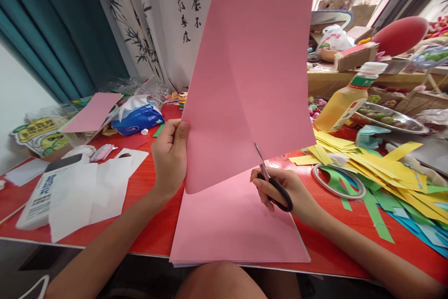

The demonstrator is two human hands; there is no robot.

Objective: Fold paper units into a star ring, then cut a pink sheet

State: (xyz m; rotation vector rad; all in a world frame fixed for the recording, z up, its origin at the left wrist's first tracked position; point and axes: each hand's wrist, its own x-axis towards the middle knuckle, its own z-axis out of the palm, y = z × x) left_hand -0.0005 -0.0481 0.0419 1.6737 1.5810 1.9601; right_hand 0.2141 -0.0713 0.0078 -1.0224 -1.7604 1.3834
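Observation:
My left hand [171, 155] pinches the left edge of a large pink paper sheet [250, 70] and holds it upright above the table. In my right hand [287, 191] are black-handled scissors [271, 180], fingers through the loops, blades pointing up into the sheet's lower edge. Beneath them a stack of pink paper [238, 224] lies flat on the red table [154, 229], near its front edge.
Yellow, green and blue paper strips [388, 173] are heaped at the right, with a tape ring [338, 182], a tilted juice bottle [346, 98] and a metal tray [395, 119]. White sheets [87, 187], a tissue pack [138, 117] and another pink sheet [93, 112] lie at the left.

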